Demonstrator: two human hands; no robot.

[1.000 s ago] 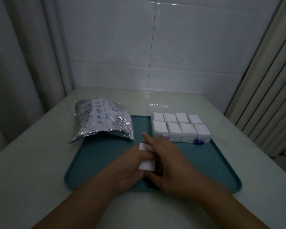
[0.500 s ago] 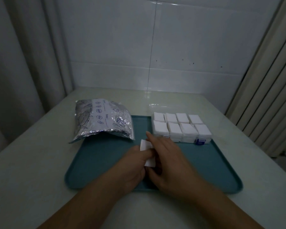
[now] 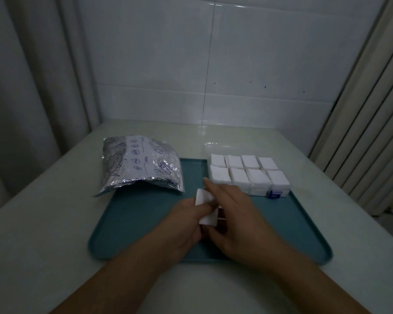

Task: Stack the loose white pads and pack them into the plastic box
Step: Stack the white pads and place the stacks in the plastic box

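Only one camera here, the head one, looking down at a pale worktop (image 3: 43, 234) in pretty dim light. A teal tray (image 3: 134, 214) is sitting on it, and both hands are meeting over the middle of the tray. The left hand (image 3: 182, 225) is pinching a small stack of white pads (image 3: 205, 208) with its thumb curled over the top face. The right hand (image 3: 234, 218) is wrapping around the same stack from the other side, index finger sticking out past the far edge, the rest of the fingers curled against the pads. So the stack is being held between the two hands, just above the tray floor; can't tell whether it's touching the tray.

The clear plastic box (image 3: 250, 175) is resting on the far right corner of the tray, lid open at the back, with two rows of four white pad stacks filling it and a blue latch (image 3: 274, 194) on the front. A crinkled silver foil bag (image 3: 141, 165) is lying at the far left, half on the tray and half on the worktop.
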